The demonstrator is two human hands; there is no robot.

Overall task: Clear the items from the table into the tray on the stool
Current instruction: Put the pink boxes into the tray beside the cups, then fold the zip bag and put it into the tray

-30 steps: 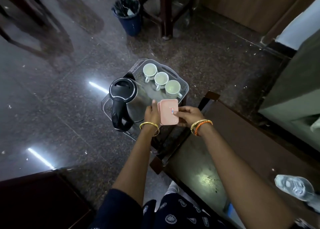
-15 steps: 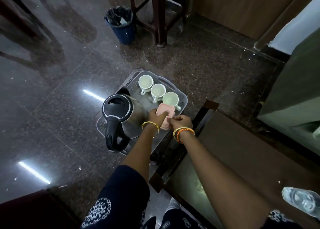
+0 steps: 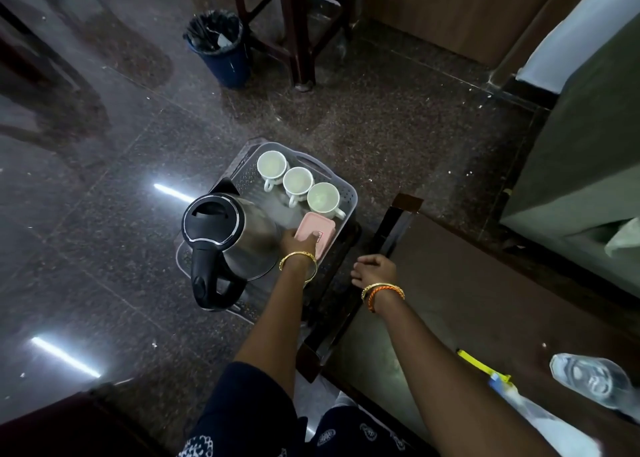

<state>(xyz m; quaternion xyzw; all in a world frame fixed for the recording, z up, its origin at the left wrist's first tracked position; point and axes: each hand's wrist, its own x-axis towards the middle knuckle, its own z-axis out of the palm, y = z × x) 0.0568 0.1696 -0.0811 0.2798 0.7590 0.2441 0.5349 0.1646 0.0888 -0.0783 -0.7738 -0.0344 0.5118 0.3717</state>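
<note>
Head view: tray (image 3: 349,197) already loaded with kettle (image 3: 225,235) and three cups (image 3: 298,181). Left hand (image 3: 299,240) pressing pink box (image 3: 317,233) down at tray's near right edge. Right hand (image 3: 374,270), half a second ago on box, now off and loosely open. Still on table (image 3: 485,301): bottle (image 3: 594,380), yellow-capped item (image 3: 485,366).

Tray (image 3: 351,193) holds kettle (image 3: 239,235), 3 cups (image 3: 298,181), pink box (image 3: 320,230).
</note>
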